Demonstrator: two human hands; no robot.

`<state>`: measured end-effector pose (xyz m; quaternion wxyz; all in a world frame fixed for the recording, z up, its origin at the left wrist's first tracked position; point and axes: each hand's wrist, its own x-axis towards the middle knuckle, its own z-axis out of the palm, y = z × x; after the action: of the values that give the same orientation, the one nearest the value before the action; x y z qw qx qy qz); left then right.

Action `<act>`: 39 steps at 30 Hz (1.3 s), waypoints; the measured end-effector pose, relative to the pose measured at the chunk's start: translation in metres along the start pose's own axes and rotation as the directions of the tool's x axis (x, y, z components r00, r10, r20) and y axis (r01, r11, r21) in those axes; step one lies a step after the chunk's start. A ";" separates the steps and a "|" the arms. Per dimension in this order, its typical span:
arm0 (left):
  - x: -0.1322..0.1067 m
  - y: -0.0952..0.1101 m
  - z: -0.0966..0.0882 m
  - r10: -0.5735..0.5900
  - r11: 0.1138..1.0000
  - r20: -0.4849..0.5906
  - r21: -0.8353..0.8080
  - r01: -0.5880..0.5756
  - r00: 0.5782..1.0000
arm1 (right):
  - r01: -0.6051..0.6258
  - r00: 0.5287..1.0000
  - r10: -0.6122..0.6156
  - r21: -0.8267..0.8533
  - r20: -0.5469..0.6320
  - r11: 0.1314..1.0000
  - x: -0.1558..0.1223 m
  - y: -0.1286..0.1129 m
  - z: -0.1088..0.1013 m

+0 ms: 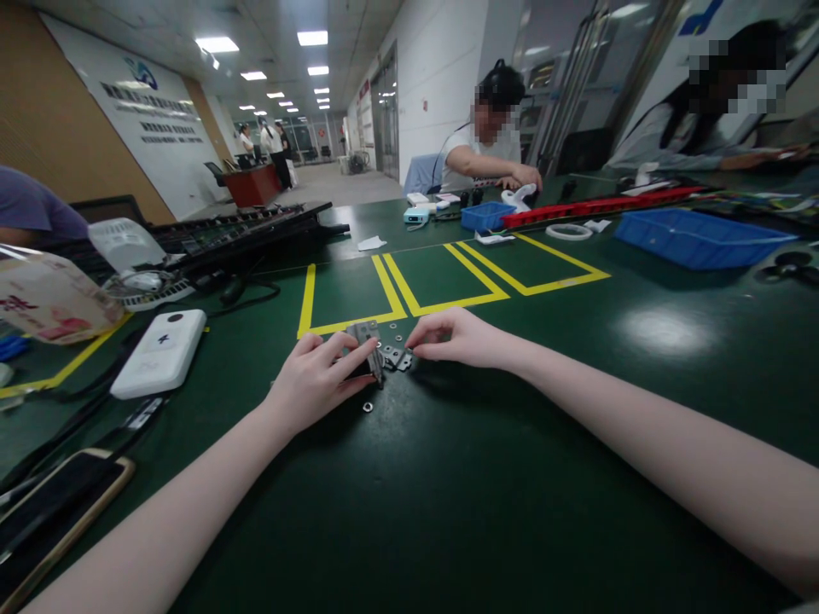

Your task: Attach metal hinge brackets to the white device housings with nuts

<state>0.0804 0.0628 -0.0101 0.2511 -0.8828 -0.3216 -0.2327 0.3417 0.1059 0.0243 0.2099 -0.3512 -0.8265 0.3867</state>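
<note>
My left hand [313, 373] is closed around a grey metal bracket [366, 334], tilted up on the green tabletop with the fingers over its face. Part of the bracket is hidden behind those fingers. Just right of it lies a small metal plate with holes [397, 357]. At the plate's right edge, the thumb and forefinger of my right hand [453, 338] are pinched together; whatever is between them is too small to make out. A metal nut [368, 408] lies on the near side of the bracket, and small washers [393, 326] lie beyond the plate.
Yellow tape outlines [409, 307] mark the table beyond my hands. On the left are a white power bank [159, 354], a phone [60, 512] and black cables. Blue trays [697, 239] and a long red strip [595, 206] lie far right. A co-worker [483, 145] sits opposite.
</note>
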 end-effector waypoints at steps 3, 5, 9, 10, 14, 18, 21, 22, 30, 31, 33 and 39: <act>0.000 0.000 0.000 0.020 1.000 -0.007 0.021 -0.020 1.000 | -0.023 0.998 0.004 0.290 0.067 0.957 0.000 -0.014 0.004; 0.000 0.001 -0.001 0.034 0.999 -0.007 0.032 -0.034 0.999 | -0.018 0.995 -0.021 0.382 0.098 0.924 0.000 -0.023 0.006; 0.001 0.002 -0.003 0.050 0.998 -0.006 0.025 -0.050 0.999 | -0.004 0.982 -0.074 0.413 0.172 0.911 -0.003 -0.034 0.006; 0.001 0.002 -0.003 0.055 0.998 -0.007 0.023 -0.055 0.998 | -0.002 0.979 -0.082 0.408 0.187 0.913 -0.004 -0.036 0.006; 0.001 0.001 -0.003 0.069 0.997 -0.005 0.024 -0.069 0.998 | -0.006 0.973 -0.093 0.421 0.213 0.907 -0.006 -0.040 0.008; 0.001 0.001 -0.003 0.081 0.997 -0.013 0.018 -0.081 0.997 | -0.017 0.975 -0.100 0.514 0.200 0.858 -0.003 -0.036 0.014; 0.001 0.001 -0.003 0.084 0.996 -0.022 0.024 -0.084 0.996 | 0.010 0.987 -0.102 0.581 0.126 0.814 0.000 -0.031 0.020; 0.001 0.001 -0.003 0.085 0.996 -0.023 0.024 -0.084 0.996 | 0.031 0.991 -0.099 0.578 0.086 0.815 0.001 -0.030 0.022; 0.003 0.005 -0.007 0.118 0.993 -0.031 0.008 -0.117 0.993 | 0.240 0.842 -0.314 -0.218 -0.439 0.946 0.002 -0.027 0.034; 0.003 0.006 -0.007 0.122 0.993 -0.039 0.008 -0.121 0.992 | 0.259 0.811 -0.383 -0.314 -0.443 0.913 0.002 -0.027 0.036; 0.003 0.006 -0.007 0.126 0.992 -0.050 0.005 -0.126 0.991 | 0.298 0.775 -0.491 -0.455 -0.398 0.839 0.003 -0.026 0.039; 0.004 0.005 -0.007 0.132 0.991 -0.061 -0.026 -0.133 0.989 | 0.320 0.770 -0.582 -0.632 -0.261 0.706 0.008 -0.024 0.040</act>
<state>0.0849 0.0568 -0.0044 0.2622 -0.8986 -0.2511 -0.2463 0.3019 0.0809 0.0190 0.3715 -0.2546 -0.8925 -0.0253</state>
